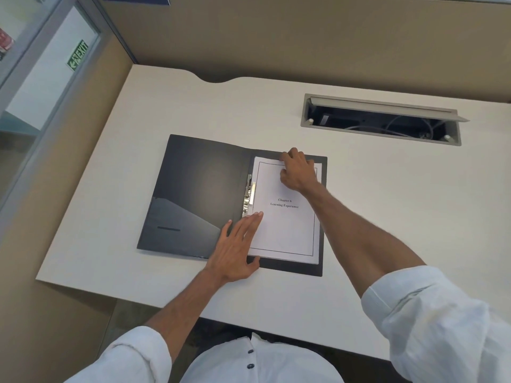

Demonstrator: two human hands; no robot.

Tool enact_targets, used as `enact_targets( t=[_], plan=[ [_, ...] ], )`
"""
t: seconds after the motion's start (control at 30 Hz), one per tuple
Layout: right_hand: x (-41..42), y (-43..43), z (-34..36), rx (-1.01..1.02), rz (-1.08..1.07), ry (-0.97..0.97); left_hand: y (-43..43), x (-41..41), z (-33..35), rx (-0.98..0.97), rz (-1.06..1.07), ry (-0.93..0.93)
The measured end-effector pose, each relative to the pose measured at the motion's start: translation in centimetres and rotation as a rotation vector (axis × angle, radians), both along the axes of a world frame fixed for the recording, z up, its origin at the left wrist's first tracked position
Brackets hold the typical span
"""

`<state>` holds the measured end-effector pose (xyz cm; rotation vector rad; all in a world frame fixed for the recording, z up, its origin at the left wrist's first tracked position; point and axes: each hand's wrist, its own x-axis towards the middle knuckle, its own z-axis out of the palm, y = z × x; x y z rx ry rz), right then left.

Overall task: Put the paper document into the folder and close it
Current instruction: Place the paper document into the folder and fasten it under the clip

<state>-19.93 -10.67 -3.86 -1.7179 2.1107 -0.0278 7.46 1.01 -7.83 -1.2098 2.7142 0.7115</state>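
A black folder (199,189) lies open flat on the white desk (138,272). The white paper document (284,230), printed "Chapter 6 Learning Experience", rests on the folder's right half beside the metal clip (249,197) at the spine. My left hand (237,250) lies flat with fingers spread on the paper's lower left edge, fingertips near the clip. My right hand (298,172) presses curled fingers on the paper's top edge; whether it pinches the sheet is hidden.
An open cable tray (381,120) with wires is recessed in the desk at the back right. Beige partition walls (276,37) close the desk at the back and left. A green exit sign (78,55) shows through glass on the left.
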Motion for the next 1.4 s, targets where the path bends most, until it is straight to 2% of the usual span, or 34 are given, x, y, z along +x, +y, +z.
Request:
enact_targets(
  t=[0.1, 0.2, 0.37, 0.47, 0.67, 1.4],
  plan=[
    [-0.1, 0.6, 0.3, -0.032, -0.016, -0.035, 0.1, 0.1, 0.2, -0.011, -0.022, 0.040],
    [-0.5, 2.1, 0.6, -0.153, -0.160, -0.124, 0.3, 0.2, 0.6, -0.037, 0.049, 0.106],
    [-0.3, 7.6, 0.2, -0.302, -0.651, -0.327, 0.5, -0.7, 1.5, -0.027, 0.507, 0.234],
    [0.3, 11.2, -0.3, -0.268, -0.798, -0.362, 0.5, -1.2, 2.1, -0.011, 0.652, 0.235],
    [1.4, 15.0, -1.2, -0.160, -0.825, -0.349, 1.6, -1.9, 2.3, 0.047, 0.719, 0.238],
    [1.5, 15.5, -0.7, -0.132, -0.844, -0.405, 3.1, -2.0, 1.5, 0.060, 0.693, 0.273]
  ],
)
